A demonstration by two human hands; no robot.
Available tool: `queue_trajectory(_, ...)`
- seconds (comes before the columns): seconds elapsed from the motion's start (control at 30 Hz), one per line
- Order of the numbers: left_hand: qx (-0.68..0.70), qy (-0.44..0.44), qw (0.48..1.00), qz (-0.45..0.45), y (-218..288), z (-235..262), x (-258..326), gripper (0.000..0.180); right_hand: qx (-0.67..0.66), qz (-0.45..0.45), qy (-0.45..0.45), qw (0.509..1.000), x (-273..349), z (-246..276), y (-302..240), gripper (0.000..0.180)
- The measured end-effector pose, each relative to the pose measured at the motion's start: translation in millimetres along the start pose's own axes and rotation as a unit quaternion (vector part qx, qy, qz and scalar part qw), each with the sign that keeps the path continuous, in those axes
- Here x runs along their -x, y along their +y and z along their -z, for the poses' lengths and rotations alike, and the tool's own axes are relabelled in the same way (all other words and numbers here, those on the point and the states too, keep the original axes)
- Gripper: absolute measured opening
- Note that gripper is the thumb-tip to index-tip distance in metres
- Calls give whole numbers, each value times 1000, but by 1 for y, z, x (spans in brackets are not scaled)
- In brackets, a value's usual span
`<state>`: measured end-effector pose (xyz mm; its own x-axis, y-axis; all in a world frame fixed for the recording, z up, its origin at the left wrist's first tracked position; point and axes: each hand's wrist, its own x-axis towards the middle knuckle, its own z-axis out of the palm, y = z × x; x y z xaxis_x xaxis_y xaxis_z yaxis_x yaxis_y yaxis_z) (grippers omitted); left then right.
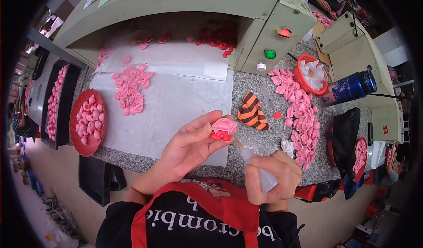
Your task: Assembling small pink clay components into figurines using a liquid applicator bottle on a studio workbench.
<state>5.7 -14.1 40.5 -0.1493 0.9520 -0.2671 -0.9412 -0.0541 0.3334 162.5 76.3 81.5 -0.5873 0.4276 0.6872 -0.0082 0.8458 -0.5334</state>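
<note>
Between the thumb and fingers of my left hand (187, 144) is a small pink moulded toy part (223, 128) with red feet, its hollow side facing up. My right hand (282, 175) is closed around a translucent squeeze bottle (267, 180) with a narrow tip. That tip points up and left, close beside the toy part; whether they touch I cannot tell. Just beyond my hands lies an orange and dark brown striped cloth piece (252, 111). A heap of loose pink parts (304, 124) stretches along the right of the granite worktop.
White paper (176, 98) carries more pink pieces (132, 87), under a grey-green machine housing (176, 1). On the left stands a red bowl (77, 144) of round pink parts. A red basket (300, 67) and blue flask (348, 89) stand right. Another person's hand (324, 5) shows at upper right.
</note>
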Motion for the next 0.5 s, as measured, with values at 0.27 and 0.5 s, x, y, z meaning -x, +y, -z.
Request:
queue_trajectory(0.27, 3, 28, 1000, -2, 0, -2, 2, 35, 2, -6, 28, 1000, 5, 3, 0, 25)
queue_trajectory(0.5, 0, 19, 1000, -2, -1, -1, 2, 35, -9, -7, 19, 1000, 6, 3, -1, 26)
